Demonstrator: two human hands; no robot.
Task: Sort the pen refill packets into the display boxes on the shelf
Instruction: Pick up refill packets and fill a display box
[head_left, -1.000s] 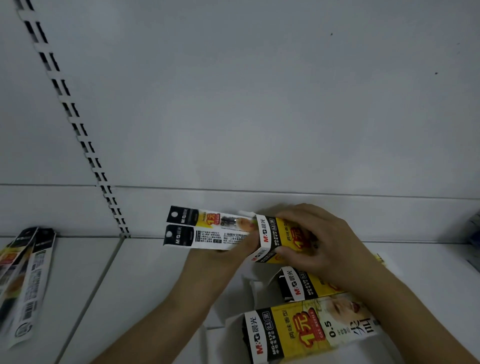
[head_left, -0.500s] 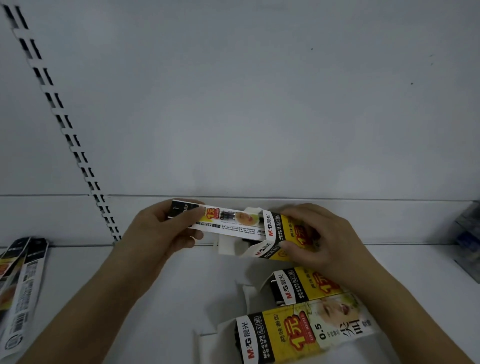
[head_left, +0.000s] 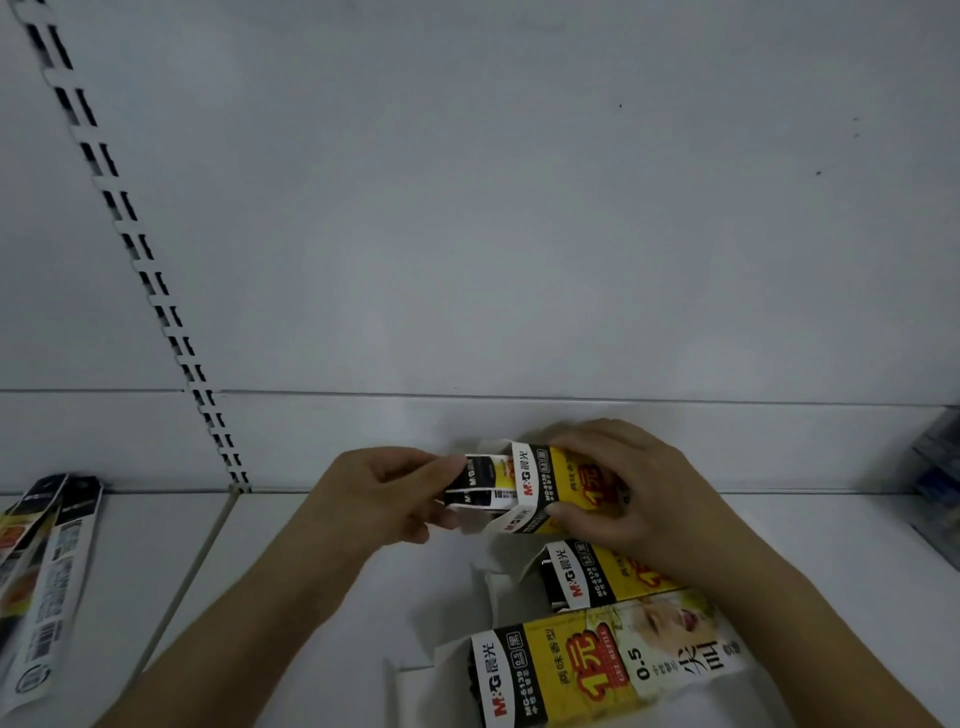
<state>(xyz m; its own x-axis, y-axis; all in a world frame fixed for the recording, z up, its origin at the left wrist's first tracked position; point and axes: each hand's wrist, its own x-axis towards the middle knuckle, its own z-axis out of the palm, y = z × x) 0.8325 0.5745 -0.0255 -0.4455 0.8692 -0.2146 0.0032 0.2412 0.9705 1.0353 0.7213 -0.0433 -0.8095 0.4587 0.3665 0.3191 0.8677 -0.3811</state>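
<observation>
Pen refill packets (head_left: 480, 483), black-and-white card strips, sit half inside the open end of the yellow cardboard display box (head_left: 563, 486); left hand (head_left: 384, 493) pinches their protruding ends, right hand (head_left: 639, 499) grips the box above the white shelf (head_left: 322, 582).

1. Pretty dim on my feed, flat greyish light with a cool cast and no glare.
2. Soft shadows under the hands on the shelf (head_left: 332, 582).
3. Edges bend, fisheye style; packets (head_left: 47, 582) far left look smeared.

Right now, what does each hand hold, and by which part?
Left hand: refill packets, by their black ends. Right hand: the yellow box, fingers around its body.
</observation>
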